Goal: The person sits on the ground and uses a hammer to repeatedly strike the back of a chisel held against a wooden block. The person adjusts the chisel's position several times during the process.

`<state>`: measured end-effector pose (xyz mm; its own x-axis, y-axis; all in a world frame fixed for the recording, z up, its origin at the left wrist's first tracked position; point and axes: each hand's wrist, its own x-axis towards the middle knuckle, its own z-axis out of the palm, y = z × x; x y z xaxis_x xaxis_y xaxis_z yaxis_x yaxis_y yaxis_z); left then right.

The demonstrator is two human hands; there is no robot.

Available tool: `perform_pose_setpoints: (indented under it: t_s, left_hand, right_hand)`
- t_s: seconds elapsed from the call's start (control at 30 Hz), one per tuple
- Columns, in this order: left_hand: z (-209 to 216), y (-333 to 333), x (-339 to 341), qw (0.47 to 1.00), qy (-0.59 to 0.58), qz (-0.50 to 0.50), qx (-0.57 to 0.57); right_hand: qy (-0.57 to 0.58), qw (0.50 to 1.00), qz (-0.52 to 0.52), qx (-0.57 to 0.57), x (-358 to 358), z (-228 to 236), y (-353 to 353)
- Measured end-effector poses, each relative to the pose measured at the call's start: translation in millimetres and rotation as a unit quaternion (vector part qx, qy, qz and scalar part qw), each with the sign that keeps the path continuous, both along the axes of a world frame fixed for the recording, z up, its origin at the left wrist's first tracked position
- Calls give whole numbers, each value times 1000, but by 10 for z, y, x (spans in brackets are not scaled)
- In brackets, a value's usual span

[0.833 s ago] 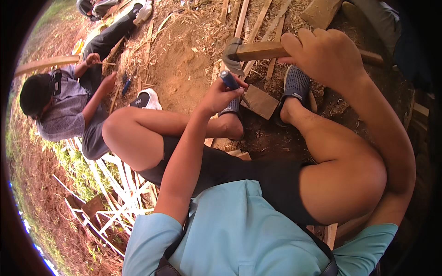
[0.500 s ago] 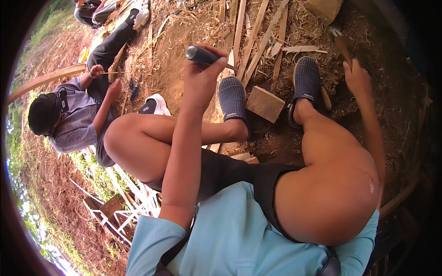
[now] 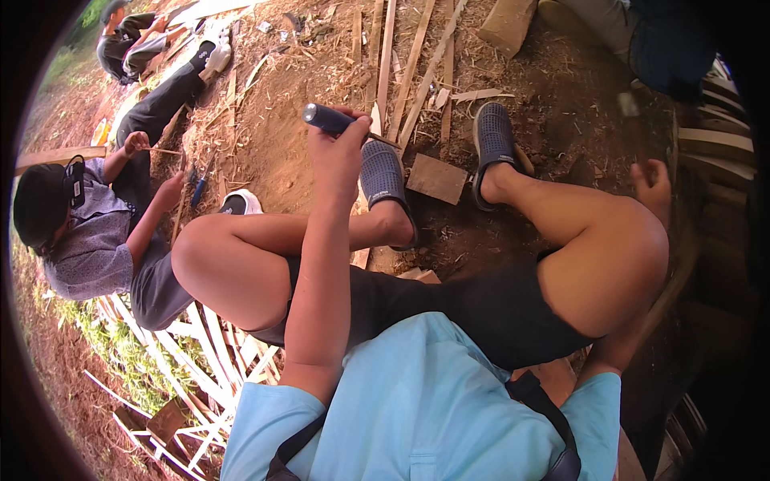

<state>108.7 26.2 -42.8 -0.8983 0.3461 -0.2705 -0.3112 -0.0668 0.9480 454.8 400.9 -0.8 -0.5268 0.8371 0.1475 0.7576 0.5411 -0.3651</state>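
My left hand (image 3: pixel 338 148) is closed round the blue handle of a chisel (image 3: pixel 327 118). The handle's shiny end points up and left, while the thin blade runs right toward my left shoe (image 3: pixel 382 172). Beyond my right knee is my right hand (image 3: pixel 651 186), fingers curled round the handle of a hammer (image 3: pixel 629 106). The hammer's head is blurred and its handle is dark against the ground. On the soil between my shoes lies a wooden block (image 3: pixel 437 179), touched by neither hand.
Long wood strips (image 3: pixel 419 68) and shavings lie ahead of my feet. A thick wood chunk (image 3: pixel 507 24) stands beyond. A co-worker (image 3: pixel 88 232) sits at left holding a thin stick; another person (image 3: pixel 128 40) sits farther off. Someone's leg (image 3: pixel 670 48) shows at upper right, near stacked wood (image 3: pixel 714 144).
My right hand and the hammer have moved back toward me and a little right. The left hand keeps its hold on the chisel. The whole view has shifted, with more showing at upper right.
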Motion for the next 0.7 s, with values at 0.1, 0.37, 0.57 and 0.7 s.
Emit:
perform_pose_setpoints:
  t_s: [0.1, 0.37, 0.57, 0.7]
  left_hand:
    - [-2, -85, -37, 999, -6, 29, 18]
    - [115, -176, 13, 991, -19, 108, 76]
    - [161, -536, -31, 989, -59, 30, 134]
    - [106, -743, 66, 991, -53, 26, 119]
  right_hand:
    - [275, 938, -50, -205, 16, 1416, -376]
    - [575, 659, 341, -344, -126, 2554, -1967]
    - [515, 584, 378, -502, -550, 2040, -2572]
    - [574, 608, 158, -525, -1065, 1431, -2891]
